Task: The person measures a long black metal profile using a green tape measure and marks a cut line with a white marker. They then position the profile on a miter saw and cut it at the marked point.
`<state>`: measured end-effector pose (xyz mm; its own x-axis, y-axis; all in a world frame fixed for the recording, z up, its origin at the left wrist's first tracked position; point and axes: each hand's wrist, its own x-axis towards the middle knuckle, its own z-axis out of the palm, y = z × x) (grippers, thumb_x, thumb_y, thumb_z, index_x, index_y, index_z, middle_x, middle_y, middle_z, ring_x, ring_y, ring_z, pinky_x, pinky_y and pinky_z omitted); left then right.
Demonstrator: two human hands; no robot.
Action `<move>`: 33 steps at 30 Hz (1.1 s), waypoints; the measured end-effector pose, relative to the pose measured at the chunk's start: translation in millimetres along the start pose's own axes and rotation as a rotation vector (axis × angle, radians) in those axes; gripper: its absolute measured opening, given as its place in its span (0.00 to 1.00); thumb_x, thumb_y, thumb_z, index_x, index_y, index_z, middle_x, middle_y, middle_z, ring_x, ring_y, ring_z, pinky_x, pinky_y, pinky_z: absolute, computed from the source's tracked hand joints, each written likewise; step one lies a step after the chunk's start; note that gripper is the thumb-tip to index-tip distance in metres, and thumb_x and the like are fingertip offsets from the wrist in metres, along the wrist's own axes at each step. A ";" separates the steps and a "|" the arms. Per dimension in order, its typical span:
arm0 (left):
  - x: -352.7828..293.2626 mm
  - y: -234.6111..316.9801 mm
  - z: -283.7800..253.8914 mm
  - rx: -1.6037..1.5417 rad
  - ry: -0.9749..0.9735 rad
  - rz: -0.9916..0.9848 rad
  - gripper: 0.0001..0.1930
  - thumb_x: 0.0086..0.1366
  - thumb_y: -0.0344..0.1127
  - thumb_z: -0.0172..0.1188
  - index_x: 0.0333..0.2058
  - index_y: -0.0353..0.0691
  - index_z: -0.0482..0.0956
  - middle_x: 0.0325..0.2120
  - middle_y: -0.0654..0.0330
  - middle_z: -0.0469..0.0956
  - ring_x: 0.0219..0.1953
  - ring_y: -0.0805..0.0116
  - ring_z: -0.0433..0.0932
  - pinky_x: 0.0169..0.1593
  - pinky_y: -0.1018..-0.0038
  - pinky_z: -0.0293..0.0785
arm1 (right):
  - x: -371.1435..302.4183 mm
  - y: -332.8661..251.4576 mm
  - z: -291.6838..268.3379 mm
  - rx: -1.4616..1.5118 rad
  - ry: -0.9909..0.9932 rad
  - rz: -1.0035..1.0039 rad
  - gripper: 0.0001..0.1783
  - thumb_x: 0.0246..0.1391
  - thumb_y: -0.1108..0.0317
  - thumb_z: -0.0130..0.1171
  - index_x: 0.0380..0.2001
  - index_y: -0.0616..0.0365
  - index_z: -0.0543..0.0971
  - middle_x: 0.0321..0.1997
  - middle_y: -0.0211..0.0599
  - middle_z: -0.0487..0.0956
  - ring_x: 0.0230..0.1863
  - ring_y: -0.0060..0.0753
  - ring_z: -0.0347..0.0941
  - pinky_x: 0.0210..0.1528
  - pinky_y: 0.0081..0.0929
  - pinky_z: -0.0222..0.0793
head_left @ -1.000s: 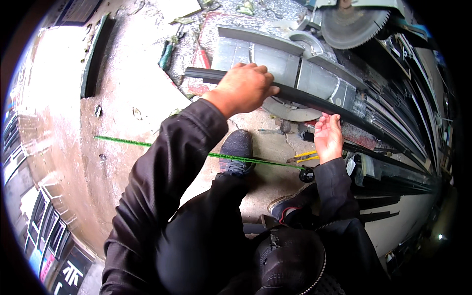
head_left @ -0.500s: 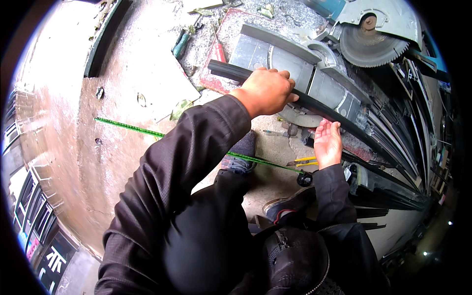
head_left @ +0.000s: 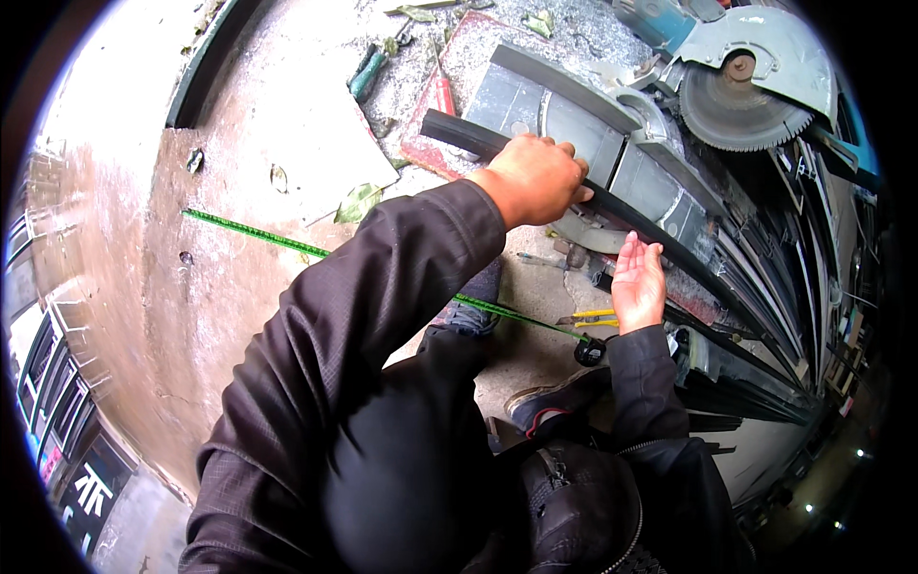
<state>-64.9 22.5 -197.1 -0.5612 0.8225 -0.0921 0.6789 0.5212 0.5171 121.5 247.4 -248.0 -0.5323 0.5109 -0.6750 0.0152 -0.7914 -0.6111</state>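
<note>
A long black profile bar (head_left: 660, 234) lies slantwise along the front of the grey metal bed (head_left: 583, 124) of a cut-off saw. My left hand (head_left: 538, 180) is wrapped over the bar from above, close to its left end. Below the bar, my right hand (head_left: 639, 287) is open with the palm turned up. Its fingertips are at the bar's near edge; whether they touch it I cannot tell. The round toothed saw blade (head_left: 741, 107), under a pale guard, stands raised beyond the bed at the upper right.
A tape measure (head_left: 589, 351) has its green blade stretched leftward across the floor. Near it lie yellow-handled pliers (head_left: 593, 318). A red-handled screwdriver (head_left: 444, 94) and a green-handled tool (head_left: 366, 77) rest beyond the bar. Several dark profiles (head_left: 803, 249) are piled at the right.
The whole view has shifted a little, so the saw and bar appear further right and lower. My left hand keeps its grip on the bar; my right hand remains open below it.
</note>
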 end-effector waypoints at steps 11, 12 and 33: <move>-3.5 1.3 -4.2 0.150 -0.055 0.068 0.20 0.69 0.51 0.63 0.48 0.39 0.79 0.43 0.53 0.80 0.51 0.53 0.81 0.56 0.58 0.74 | -4.9 -8.2 5.5 0.008 -0.022 -0.005 0.15 0.72 0.61 0.58 0.44 0.65 0.75 0.49 0.43 0.81 0.57 0.41 0.79 0.64 0.34 0.78; -4.5 0.1 -3.4 0.170 -0.058 0.072 0.20 0.69 0.49 0.64 0.48 0.39 0.79 0.43 0.54 0.80 0.51 0.54 0.81 0.56 0.58 0.74 | -6.4 -8.8 7.8 0.006 -0.027 0.002 0.16 0.73 0.61 0.58 0.44 0.67 0.75 0.49 0.44 0.81 0.58 0.42 0.79 0.64 0.34 0.78; -4.3 -19.7 1.0 0.233 0.113 0.108 0.12 0.67 0.40 0.64 0.45 0.43 0.75 0.38 0.58 0.75 0.47 0.58 0.78 0.51 0.61 0.72 | -5.3 4.8 39.8 0.000 0.031 -0.032 0.21 0.64 0.56 0.69 0.41 0.65 0.75 0.42 0.40 0.77 0.49 0.39 0.81 0.59 0.33 0.81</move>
<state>-75.4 8.9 -207.7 -0.5202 0.8523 0.0549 0.8208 0.4812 0.3077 90.7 227.6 -230.9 -0.5059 0.5462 -0.6677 -0.0018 -0.7747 -0.6324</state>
